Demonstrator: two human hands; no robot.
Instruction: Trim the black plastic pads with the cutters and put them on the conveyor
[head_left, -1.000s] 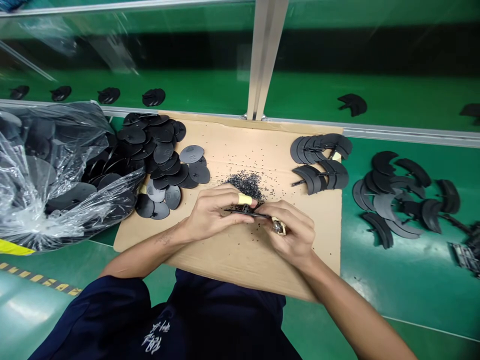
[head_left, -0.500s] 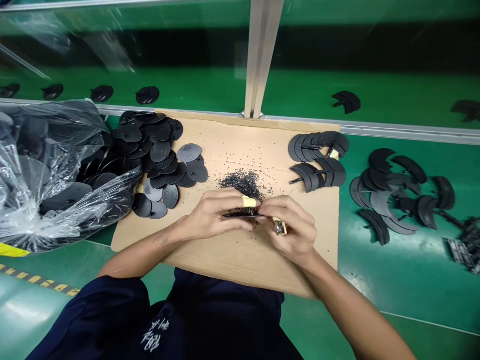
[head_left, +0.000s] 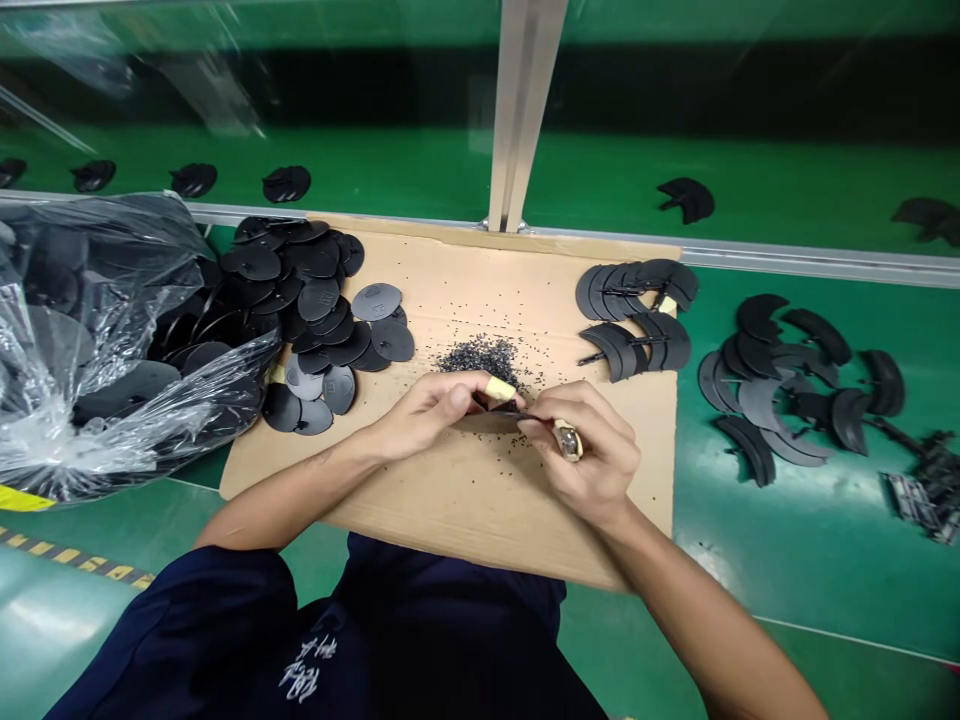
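Note:
Both hands meet over the cardboard sheet [head_left: 435, 510], just on the near side of a heap of tiny black pieces [head_left: 480, 356]. My left hand [head_left: 424, 418] has yellow tape round a fingertip and grips a dark thin part [head_left: 496, 408] between thumb and fingers. My right hand [head_left: 589, 450] is closed at the other end of that part, its fingertips pinching there. A ring-like metal and tan item [head_left: 568, 440] shows at a finger of my right hand. Fingers hide much of the dark part.
Black oval discs [head_left: 322, 298] pile up at the left beside a clear plastic bag [head_left: 127, 390] of more discs. Curved black parts [head_left: 652, 340] lie in rows at the right, others [head_left: 795, 380] on the green table [head_left: 810, 540]. A metal post [head_left: 517, 120] stands behind.
My left thumb has shifted up from below the dark part to its near upper side. The dark part is tilted differently, and my right hand has moved slightly right.

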